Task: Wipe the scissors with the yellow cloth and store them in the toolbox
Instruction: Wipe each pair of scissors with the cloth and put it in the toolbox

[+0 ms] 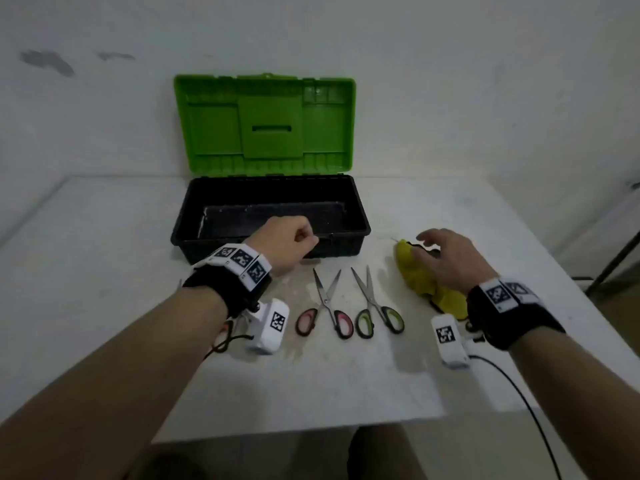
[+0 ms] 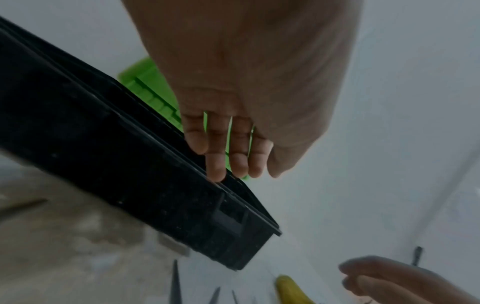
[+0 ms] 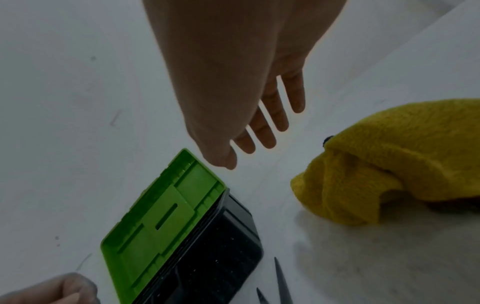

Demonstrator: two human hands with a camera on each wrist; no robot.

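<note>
On our white desk [image 1: 104, 271] both open-bladed scissors, pink-handled [image 1: 325, 308] and green-handled [image 1: 375, 304], lie unwiped between our hands; the black plastic toolbox with its green lid [image 1: 270, 216] stands empty beyond our empty, loosely curled left hand [image 1: 282, 244], and our spread right hand [image 1: 446, 259] hovers over the crumpled yellow cloth [image 1: 422, 278].

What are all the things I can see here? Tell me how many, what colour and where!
toolbox: 1, black tub with green lid standing open, back middle of the table
scissors: 2, lying open in front of the toolbox; pink handles on the left, green handles on the right
yellow cloth: 1, crumpled, right of the scissors
table: 1, white
left hand: fingers curled, at the toolbox's front rim
right hand: fingers spread, over the cloth
</note>
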